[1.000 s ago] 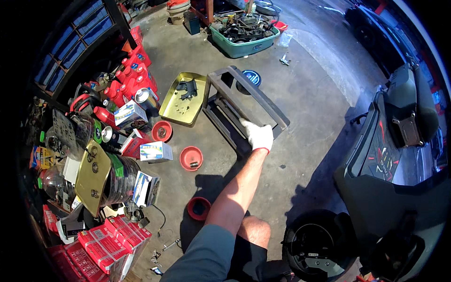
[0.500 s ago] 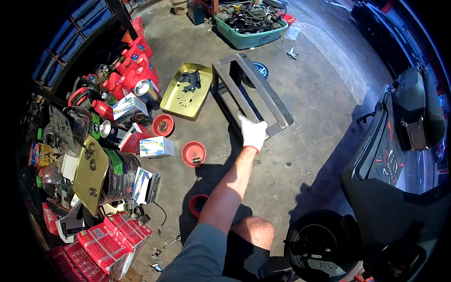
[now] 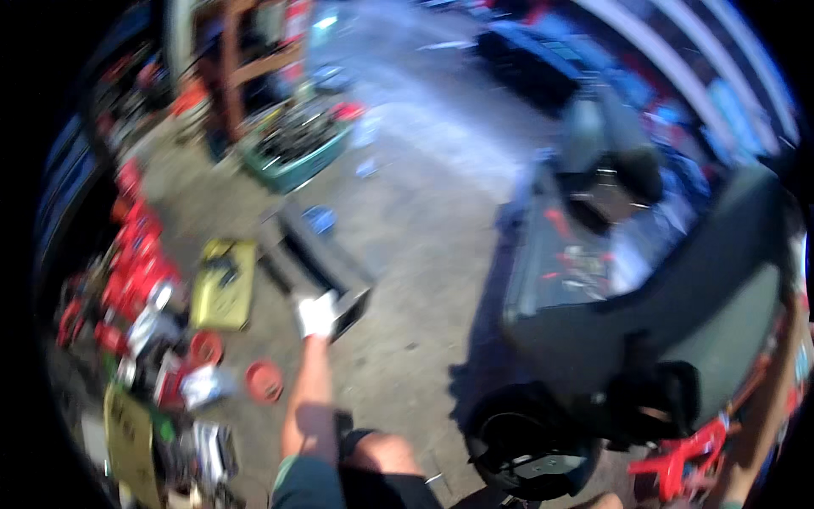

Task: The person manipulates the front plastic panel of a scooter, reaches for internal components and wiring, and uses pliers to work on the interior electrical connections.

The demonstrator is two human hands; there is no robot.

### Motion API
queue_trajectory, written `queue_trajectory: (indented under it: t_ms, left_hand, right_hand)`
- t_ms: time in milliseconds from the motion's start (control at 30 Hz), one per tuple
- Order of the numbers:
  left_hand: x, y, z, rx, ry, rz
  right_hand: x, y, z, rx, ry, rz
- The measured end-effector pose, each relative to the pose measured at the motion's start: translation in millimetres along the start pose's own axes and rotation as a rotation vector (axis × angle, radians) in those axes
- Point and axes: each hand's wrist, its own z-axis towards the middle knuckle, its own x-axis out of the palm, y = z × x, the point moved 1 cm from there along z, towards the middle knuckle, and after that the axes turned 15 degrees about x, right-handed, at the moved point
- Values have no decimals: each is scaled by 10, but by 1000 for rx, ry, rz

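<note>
My left hand (image 3: 318,316), in a white glove, grips the near end of a dark, box-shaped metal frame (image 3: 335,263) on the floor. The picture is smeared by motion, so its single fingers do not show well. At the far right my right forearm (image 3: 770,399) reaches up beside the dark grey scooter (image 3: 661,327). Of my right hand only a white sliver (image 3: 805,246) shows at the rim, and its fingers are hidden. Left of the frame lies a gold-coloured tray (image 3: 222,310) with a black part (image 3: 222,267) in it.
Two red bowls (image 3: 264,381) (image 3: 206,349) stand near the tray. Red bottles (image 3: 140,276) and boxes crowd the left side. A green tub (image 3: 292,176) of metal parts stands farther back. The scooter's wheel (image 3: 534,445) is close at right, with a red plastic object (image 3: 678,462) beside it.
My view has swung right, so the floor things appear farther left and more of the scooter shows. My right forearm has come into view. My left hand stays on the metal frame.
</note>
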Motion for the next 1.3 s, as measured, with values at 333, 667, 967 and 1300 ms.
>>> queue_trajectory:
  t_ms: [333,667,967,1300]
  left_hand:
    - [-44,259,7,208,-150,324]
    - [202,-870,-1644,351,-51,599]
    - [1036,-1174,-2302,400,351,-401]
    - [1088,-2039,-3373,215,602,-722]
  right_hand:
    - [-533,991,203,395,167,348]
    - [-619,867,121,361,227,451]
    - [-624,880,190,323,302,473]
    - [-173,435,-75,573,-50,521]
